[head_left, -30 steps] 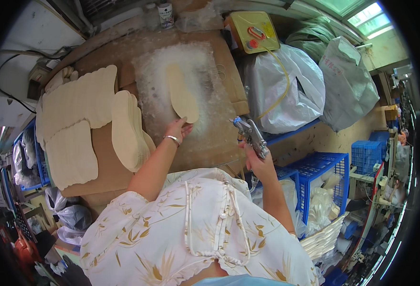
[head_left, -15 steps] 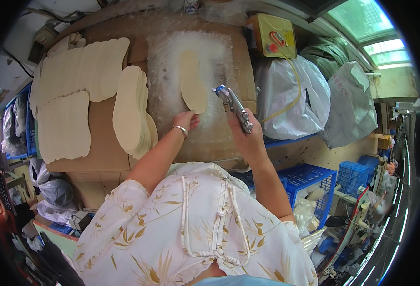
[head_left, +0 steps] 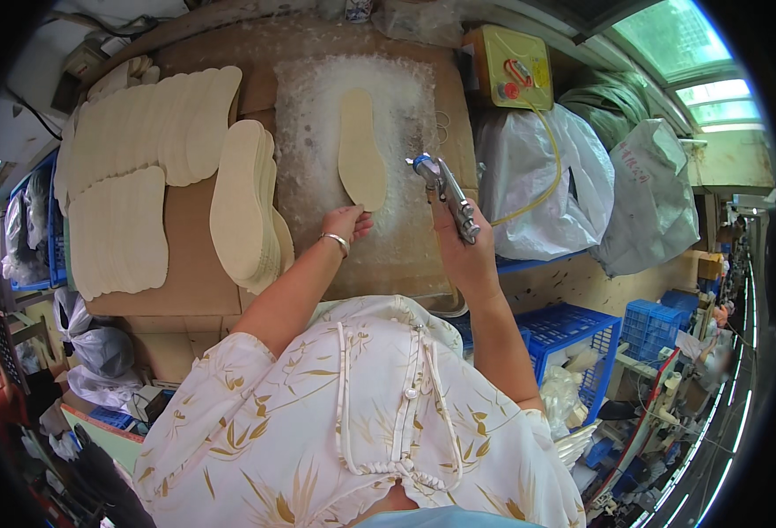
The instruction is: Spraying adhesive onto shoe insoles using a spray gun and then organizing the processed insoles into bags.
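Observation:
A single cream insole (head_left: 361, 150) lies on a whitish, residue-covered sheet (head_left: 304, 132) on the cardboard-topped table. At its near end, my left hand (head_left: 346, 223) pinches the edge between thumb and fingers. My right hand (head_left: 470, 255) is wrapped round a metal spray gun (head_left: 445, 195), held to the right of the insole with its blue-ringed nozzle pointing left toward it. To the left of the sheet stands a thick stack of cream insoles (head_left: 238, 207). The fingers of my right hand are partly hidden behind the gun.
Overlapping rows of insoles (head_left: 119, 238) cover the table's left part. A yellow can (head_left: 493, 66) at the back right has a yellowish hose (head_left: 557, 158) running toward the gun. White plastic bags (head_left: 537, 194) bulge beside the table's right edge. Below them sits a blue crate (head_left: 573, 330).
My right hand with the spray gun has shifted a little to the right, away from the insole. The white haze around the insole looks thinner. My left hand keeps its pinch.

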Tool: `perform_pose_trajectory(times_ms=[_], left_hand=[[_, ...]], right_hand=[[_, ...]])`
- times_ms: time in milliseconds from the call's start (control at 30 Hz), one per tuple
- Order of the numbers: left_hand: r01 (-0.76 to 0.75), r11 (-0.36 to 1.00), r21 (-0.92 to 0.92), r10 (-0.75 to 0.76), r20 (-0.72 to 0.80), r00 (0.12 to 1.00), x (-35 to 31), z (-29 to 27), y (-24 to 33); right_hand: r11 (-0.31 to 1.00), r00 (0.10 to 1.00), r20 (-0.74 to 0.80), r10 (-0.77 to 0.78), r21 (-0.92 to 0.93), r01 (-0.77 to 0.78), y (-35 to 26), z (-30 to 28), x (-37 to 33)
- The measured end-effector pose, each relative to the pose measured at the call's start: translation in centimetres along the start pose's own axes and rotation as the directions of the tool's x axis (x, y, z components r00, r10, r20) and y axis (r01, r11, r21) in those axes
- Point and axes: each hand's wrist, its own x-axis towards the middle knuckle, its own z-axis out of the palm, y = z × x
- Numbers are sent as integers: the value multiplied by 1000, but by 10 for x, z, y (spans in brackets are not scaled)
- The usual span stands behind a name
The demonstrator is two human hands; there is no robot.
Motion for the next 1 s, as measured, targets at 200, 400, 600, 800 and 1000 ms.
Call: perform_pose_trajectory(times_ms=[200, 400, 600, 800, 1000], left_hand=[[5, 1000, -14, -5, -10, 1000, 0, 1, -1], [11, 1000, -26, -11, -8, 1000, 1, 2, -2], [21, 999, -28, -22, -16, 1000, 3, 1, -3], [20, 1000, -24, -20, -11, 1000, 2, 2, -2], [21, 999, -41, -21, -7, 1000, 1, 1, -2]], right_hand=[[998, 1000, 10, -2, 60, 1, 3, 2, 4], [998, 1000, 26, 3, 59, -4, 2, 2, 1], [998, 997, 39, 70, 7, -70, 5, -1, 4], [996, 994, 56, 89, 5, -89, 1, -3, 4], [1000, 996, 85, 7, 16, -8, 3, -4, -2]])
